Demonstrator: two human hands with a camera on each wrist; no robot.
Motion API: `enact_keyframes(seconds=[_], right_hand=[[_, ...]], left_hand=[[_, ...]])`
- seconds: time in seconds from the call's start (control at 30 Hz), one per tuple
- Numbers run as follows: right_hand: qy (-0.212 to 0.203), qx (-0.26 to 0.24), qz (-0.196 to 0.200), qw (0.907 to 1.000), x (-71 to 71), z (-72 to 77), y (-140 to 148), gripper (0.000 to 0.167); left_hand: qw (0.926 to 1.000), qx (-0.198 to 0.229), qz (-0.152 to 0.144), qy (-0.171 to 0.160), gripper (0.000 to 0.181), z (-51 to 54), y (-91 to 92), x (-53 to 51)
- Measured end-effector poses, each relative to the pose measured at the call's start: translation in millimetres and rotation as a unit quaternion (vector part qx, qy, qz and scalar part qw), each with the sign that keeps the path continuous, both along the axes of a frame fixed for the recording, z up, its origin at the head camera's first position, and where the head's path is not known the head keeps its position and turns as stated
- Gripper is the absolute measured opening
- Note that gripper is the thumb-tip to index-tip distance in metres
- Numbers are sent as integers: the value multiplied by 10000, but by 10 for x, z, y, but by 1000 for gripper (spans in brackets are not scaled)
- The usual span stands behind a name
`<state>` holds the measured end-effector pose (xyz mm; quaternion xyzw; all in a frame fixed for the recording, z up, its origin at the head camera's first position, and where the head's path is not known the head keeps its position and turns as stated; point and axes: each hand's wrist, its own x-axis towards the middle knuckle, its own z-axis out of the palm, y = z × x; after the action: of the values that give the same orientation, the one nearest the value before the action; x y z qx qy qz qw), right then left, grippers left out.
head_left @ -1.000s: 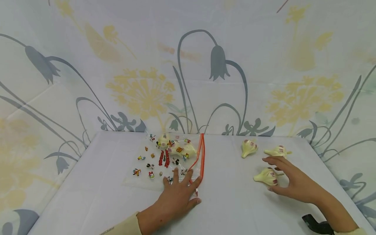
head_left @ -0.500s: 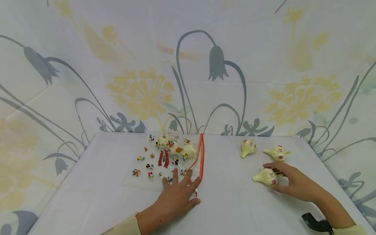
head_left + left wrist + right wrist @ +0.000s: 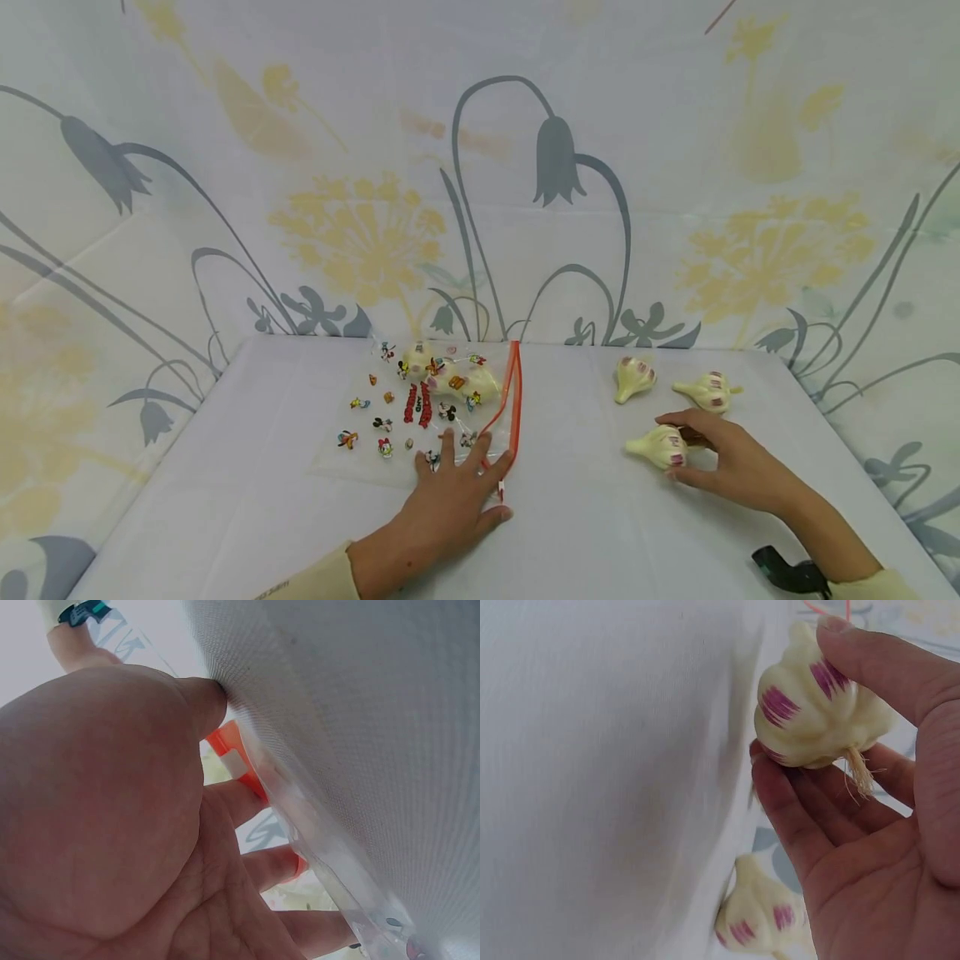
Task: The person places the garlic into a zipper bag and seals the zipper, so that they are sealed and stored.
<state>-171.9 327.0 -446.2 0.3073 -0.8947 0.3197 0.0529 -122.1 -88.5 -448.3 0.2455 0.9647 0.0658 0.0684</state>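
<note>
On the white table (image 3: 577, 508), as the head view has it, my left hand (image 3: 453, 496) lies spread over the near corner of the clear printed bag (image 3: 418, 406), pressing it without grasping. Garlic bulbs (image 3: 465, 385) show through the plastic. To the right, well apart from the bag, my right hand (image 3: 731, 467) has its thumb and fingers round the held bulb (image 3: 660, 447), neck toward the bag. Behind it lie the far-left loose bulb (image 3: 636, 377) and the far-right loose bulb (image 3: 708, 390); a wide swing of my knuckles could roll the latter, which is nearest them. The red zip edge (image 3: 516, 408) seems parted only narrowly, so a bulb brought against it might catch or crumple it.

From my left wrist, my thumb rests on the cloth beside the bag, while my other fingers reach the zip edge near a white slider (image 3: 234, 763). With just those fingers on slick plastic, I judge a push could skid the bag away.

At my right wrist, the bulb sits between thumb and fingertips, clear of my palm; uneven pressure could spin its rounded side loose. Its root tuft (image 3: 861, 772) might snag. Whether the bulb touches the table, I cannot tell.
</note>
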Motion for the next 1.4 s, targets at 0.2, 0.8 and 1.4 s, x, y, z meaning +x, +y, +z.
enact_keyframes(seconds=[0.2, 0.8, 1.4], right_hand=[[-117, 0, 48, 9999, -29, -21, -157, 62], [-160, -164, 373, 9990, -248, -48, -688, 64], [-320, -322, 617, 9971, -477, -113, -1219, 62]], left_hand=[[10000, 4, -18, -2, 71, -1, 2, -2], [9999, 47, 17, -120, 71, 1, -11, -12], [10000, 53, 10, -21, 70, 29, 12, 1]])
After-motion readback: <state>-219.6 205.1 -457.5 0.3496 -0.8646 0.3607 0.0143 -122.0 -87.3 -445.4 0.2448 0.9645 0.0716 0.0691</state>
